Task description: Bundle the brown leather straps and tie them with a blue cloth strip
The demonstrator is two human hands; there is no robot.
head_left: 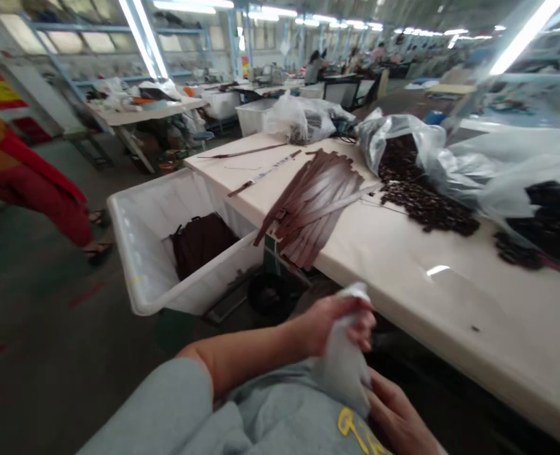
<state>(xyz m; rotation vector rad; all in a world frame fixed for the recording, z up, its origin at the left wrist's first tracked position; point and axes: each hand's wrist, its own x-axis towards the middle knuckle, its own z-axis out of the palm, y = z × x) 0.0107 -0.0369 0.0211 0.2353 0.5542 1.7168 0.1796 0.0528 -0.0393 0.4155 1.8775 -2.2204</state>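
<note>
Currently in hand: crumpled, thin whitish sheet (pixel 344 373), upper end clenched by the left hand (pixel 344 322)
Right hand (pixel 396 411): at its lower end; grip unclear
Untouched: flat brown strips (pixel 325 193), loosely heaped

Table edge (pixel 426 330) just beyond white bundle (pixel 344 363), room above tabletop (pixel 474 287), brown strips (pixel 320 196) ahead, dark heap (pixel 426 205) farther across

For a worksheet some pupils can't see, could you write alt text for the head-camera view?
A person's left hand grips a crumpled white cloth or plastic piece, with the right hand at its lower end, beside a pale worktable. Brown strips and small dark items, partly in translucent plastic bags, lie there; a white bin stands left.
</note>
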